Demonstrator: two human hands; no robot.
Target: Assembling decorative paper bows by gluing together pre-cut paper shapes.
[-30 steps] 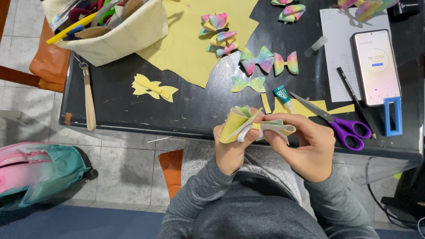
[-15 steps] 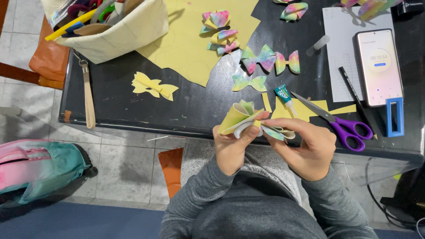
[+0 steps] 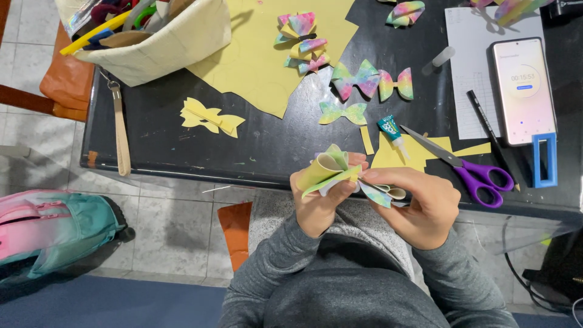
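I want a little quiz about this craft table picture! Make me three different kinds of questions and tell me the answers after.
1. True or false: both hands hold the folded paper bow above the table edge.
2. What colour are the handles of the scissors? A) purple B) red C) green
3. Fill in: the small glue tube lies between the loose paper strip and the ____.

Key:
1. True: the left hand and the right hand both pinch the bow.
2. A.
3. Scissors.
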